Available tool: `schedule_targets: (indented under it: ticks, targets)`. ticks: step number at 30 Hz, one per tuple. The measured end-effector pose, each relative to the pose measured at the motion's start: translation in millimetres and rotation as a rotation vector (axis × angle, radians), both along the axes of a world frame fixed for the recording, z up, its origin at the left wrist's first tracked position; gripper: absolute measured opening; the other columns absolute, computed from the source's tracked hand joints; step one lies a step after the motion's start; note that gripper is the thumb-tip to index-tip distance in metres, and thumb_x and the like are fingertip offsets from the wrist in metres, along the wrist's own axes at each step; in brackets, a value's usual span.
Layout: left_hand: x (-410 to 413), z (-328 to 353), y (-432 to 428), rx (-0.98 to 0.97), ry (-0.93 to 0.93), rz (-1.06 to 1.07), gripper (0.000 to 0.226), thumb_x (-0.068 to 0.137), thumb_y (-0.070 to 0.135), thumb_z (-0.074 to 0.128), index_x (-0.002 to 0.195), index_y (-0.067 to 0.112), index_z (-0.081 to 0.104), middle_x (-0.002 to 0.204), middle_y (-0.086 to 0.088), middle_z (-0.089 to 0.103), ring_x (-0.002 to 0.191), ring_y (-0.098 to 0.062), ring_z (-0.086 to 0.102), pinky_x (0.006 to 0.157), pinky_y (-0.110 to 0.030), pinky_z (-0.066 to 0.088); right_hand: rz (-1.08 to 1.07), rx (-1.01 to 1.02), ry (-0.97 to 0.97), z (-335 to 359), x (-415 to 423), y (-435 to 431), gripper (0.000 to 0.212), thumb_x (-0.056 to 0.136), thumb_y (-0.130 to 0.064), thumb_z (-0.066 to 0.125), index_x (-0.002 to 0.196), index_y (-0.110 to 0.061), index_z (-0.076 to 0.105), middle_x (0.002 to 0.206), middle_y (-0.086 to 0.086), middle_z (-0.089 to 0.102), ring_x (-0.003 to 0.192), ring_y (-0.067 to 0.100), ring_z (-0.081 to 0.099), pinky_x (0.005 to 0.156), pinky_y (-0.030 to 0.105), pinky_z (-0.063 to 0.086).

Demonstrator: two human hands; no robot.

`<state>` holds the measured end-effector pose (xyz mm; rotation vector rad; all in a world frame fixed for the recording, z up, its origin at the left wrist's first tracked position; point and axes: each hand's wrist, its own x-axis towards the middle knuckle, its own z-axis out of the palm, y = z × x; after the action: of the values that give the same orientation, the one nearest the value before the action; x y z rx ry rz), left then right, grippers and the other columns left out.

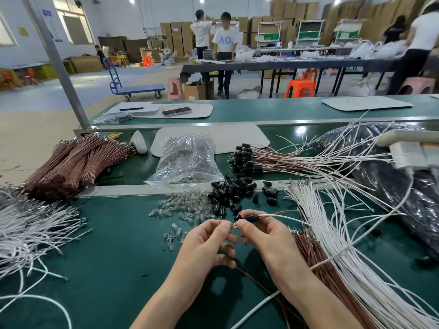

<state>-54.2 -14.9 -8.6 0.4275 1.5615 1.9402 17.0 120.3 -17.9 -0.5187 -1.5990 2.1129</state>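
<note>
My right hand (263, 236) grips a small black socket (251, 218) with a white wire and a brown wire (280, 215) running out of it to the right. My left hand (209, 245) pinches a tiny clear bulb (234, 225) right at the socket's open end, above the green table (114, 257). Just behind my hands lie a heap of loose black sockets (228, 193) and a scatter of clear bulbs (187, 210).
White wires (332, 233) and brown wires (318, 260) fan out at right, more white wires (28, 231) at left. Bundled brown wires (76, 162), a clear bag of bulbs (187, 160) and finished socket leads (251, 157) lie behind. People stand at far tables.
</note>
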Motion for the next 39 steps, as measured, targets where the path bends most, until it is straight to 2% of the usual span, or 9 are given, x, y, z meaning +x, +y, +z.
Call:
schedule_targets:
  ticks: [7,12,18,23,26,28,30,34,39]
  targets:
    - [1,-1,1,-0.053,0.078,0.017,0.015,0.099,0.018,0.062,0.099,0.004,0.068,0.083,-0.007,0.071,0.065,-0.017,0.062,0.057,-0.029,0.054,0.011,0.031,0.002,2,2,-1,0.016,0.086,-0.008,0.076,0.1,-0.015,0.073,0.076,-0.001,0.073,0.069,0.009,0.065,0.069,0.017,0.053]
    - [2,0,2,-0.073,0.074,0.03,0.015,0.101,0.014,0.058,0.099,0.001,0.066,0.081,-0.006,0.071,0.064,-0.017,0.062,0.057,-0.028,0.054,0.016,0.104,-0.002,5,4,-3,0.019,0.087,-0.007,0.076,0.103,-0.016,0.073,0.075,-0.002,0.073,0.067,0.006,0.065,0.067,0.014,0.052]
    - [5,1,2,-0.086,0.125,0.054,0.018,0.102,0.015,0.057,0.1,-0.002,0.065,0.078,-0.007,0.07,0.062,-0.016,0.06,0.056,-0.027,0.054,0.047,0.103,-0.017,4,2,-3,0.026,0.087,-0.011,0.076,0.11,-0.02,0.07,0.088,0.006,0.078,0.078,0.013,0.071,0.077,0.023,0.057]
    - [6,2,3,-0.121,0.211,0.067,0.015,0.101,0.013,0.057,0.097,0.002,0.067,0.078,-0.005,0.071,0.059,-0.015,0.06,0.051,-0.025,0.05,0.039,0.097,-0.009,5,1,-3,0.025,0.086,-0.01,0.077,0.108,-0.02,0.071,0.088,0.009,0.077,0.078,0.016,0.07,0.076,0.023,0.057]
    - [5,1,-1,-0.256,0.493,0.147,0.013,0.101,0.025,0.058,0.093,0.02,0.067,0.078,0.004,0.072,0.059,-0.008,0.06,0.056,-0.021,0.049,0.026,0.054,0.009,6,2,-3,0.023,0.087,-0.006,0.076,0.106,-0.018,0.071,0.081,0.005,0.075,0.074,0.013,0.069,0.074,0.023,0.057]
    - [-4,-2,-11,-0.416,0.783,0.301,0.011,0.1,0.034,0.056,0.092,0.032,0.063,0.078,0.013,0.069,0.071,0.0,0.058,0.068,-0.018,0.044,0.019,0.003,0.029,7,3,-1,0.023,0.088,-0.004,0.074,0.106,-0.017,0.07,0.075,0.0,0.073,0.072,0.011,0.068,0.072,0.021,0.057]
    - [-16,-1,-23,-0.607,1.016,0.456,0.008,0.1,0.037,0.052,0.1,0.036,0.06,0.093,0.022,0.064,0.09,0.002,0.053,0.082,-0.022,0.035,0.012,-0.061,0.049,9,4,3,0.023,0.088,-0.002,0.072,0.109,-0.013,0.069,0.074,-0.001,0.072,0.073,0.011,0.069,0.072,0.022,0.058]
    - [-33,-7,-34,-0.917,1.032,0.445,0.031,0.101,0.037,0.051,0.127,0.026,0.063,0.12,0.004,0.06,0.116,-0.019,0.049,0.098,-0.037,0.033,-0.001,-0.19,0.09,13,6,10,0.024,0.088,0.001,0.07,0.11,-0.008,0.067,0.076,0.004,0.071,0.073,0.015,0.069,0.07,0.022,0.058]
    - [-43,-10,-35,-0.943,1.023,0.364,0.027,0.102,0.039,0.05,0.121,0.032,0.068,0.114,0.01,0.06,0.113,-0.015,0.049,0.098,-0.034,0.03,0.024,-0.286,0.109,14,6,13,0.026,0.087,0.002,0.069,0.11,-0.007,0.066,0.073,0.005,0.069,0.067,0.014,0.067,0.064,0.023,0.058]
